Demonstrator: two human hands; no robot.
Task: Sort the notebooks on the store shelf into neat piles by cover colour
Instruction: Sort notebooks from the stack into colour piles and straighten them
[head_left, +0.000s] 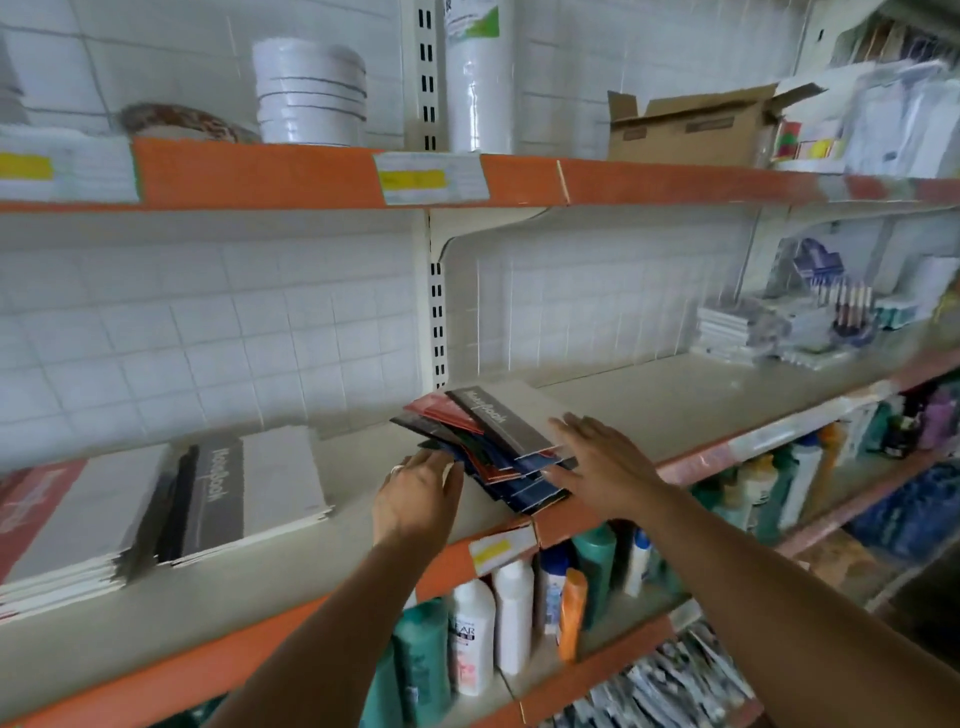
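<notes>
While left hand (418, 496) touches notebooks (493, 447), right hand (605, 465) flat above

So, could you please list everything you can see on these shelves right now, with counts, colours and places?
Mixed notebook heap: one fanned pile, red, dark blue and grey covers, count unclear, middle shelf centre.
Grey notebook pile: one, grey and white covers, middle shelf left.
Red notebook pile: one, red and white top cover, far left.
White tubs: one stack, top shelf.
Cardboard box: one, brown, open, top shelf right.
Packaged stationery: several, blurred, middle shelf right.
Bottles: many, white, teal, orange, lower shelf.
Left hand: fingers straight, touching the heap's left edge.
Right hand: fingers straight, at the heap's right edge.
</notes>
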